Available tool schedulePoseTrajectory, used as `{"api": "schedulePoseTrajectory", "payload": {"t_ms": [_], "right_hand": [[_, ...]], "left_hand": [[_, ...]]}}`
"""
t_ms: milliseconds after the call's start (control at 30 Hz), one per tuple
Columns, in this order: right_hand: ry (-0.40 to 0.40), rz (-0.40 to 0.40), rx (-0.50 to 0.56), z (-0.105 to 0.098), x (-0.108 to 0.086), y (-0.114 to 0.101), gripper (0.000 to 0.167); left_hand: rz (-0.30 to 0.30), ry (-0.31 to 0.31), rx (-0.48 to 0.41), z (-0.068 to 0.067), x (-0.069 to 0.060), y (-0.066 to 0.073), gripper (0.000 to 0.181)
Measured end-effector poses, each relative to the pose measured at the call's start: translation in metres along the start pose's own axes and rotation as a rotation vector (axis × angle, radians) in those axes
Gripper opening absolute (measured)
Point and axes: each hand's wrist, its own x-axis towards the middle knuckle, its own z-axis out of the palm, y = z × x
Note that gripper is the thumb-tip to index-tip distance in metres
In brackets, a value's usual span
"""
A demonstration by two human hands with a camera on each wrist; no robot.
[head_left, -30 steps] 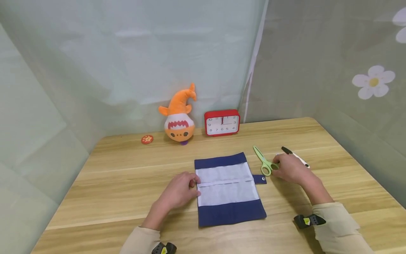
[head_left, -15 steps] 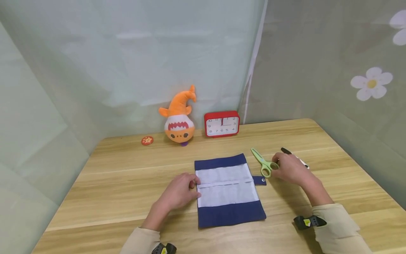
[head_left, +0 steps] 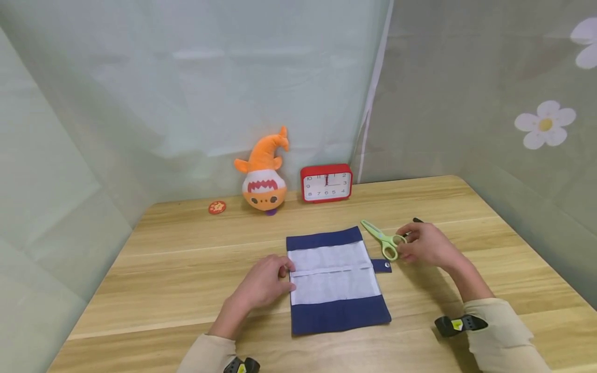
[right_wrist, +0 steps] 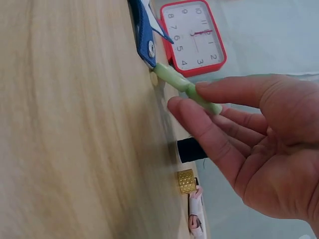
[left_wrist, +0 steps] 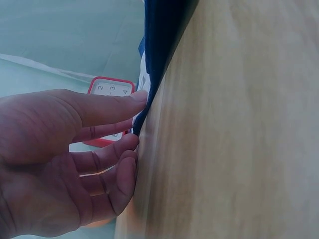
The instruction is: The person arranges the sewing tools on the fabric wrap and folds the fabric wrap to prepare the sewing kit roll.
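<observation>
We pinch the green scissors (head_left: 383,238) by a handle in our right hand (head_left: 430,247), thumb and fingers barely parted — their long axis slants forward-left from it.

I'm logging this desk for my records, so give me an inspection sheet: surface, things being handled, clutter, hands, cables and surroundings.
Surface: wood-grain tabletop.
Things being handled: navy-and-white fabric case, lying open, snap strap unfastened; green scissors, unclear whether fully lifted.
Clutter: red clock, orange plush toy, red disc; unidentified gold object and pinkish object in the right wrist view.
Hands: left hand touches the case's left edge; right hand pinches the scissors' handle end.
Cables: nothing seen.
Surroundings: pale backdrop behind; greyer panel at right with white flowers.
</observation>
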Motion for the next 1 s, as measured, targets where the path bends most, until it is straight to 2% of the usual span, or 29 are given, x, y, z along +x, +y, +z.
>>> {"api": "schedulePoseTrajectory", "payload": {"t_ms": [433, 667, 1000], "right_hand": [[0.053, 0.057, 0.182, -0.0028, 0.0035, 0.004, 0.05], [0.075, 0.057, 0.28, -0.007, 0.0041, 0.0039, 0.051], [0.044, 0.054, 0.436, -0.0062, 0.0047, -0.0013, 0.051]], "left_hand": [[-0.014, -0.015, 0.007, -0.0022, 0.0002, 0.0018, 0.026], [-0.009, -0.019, 0.007, -0.0028, 0.0002, 0.0005, 0.024], [-0.008, -0.009, 0.005, -0.001, -0.0007, -0.0003, 0.02]]}}
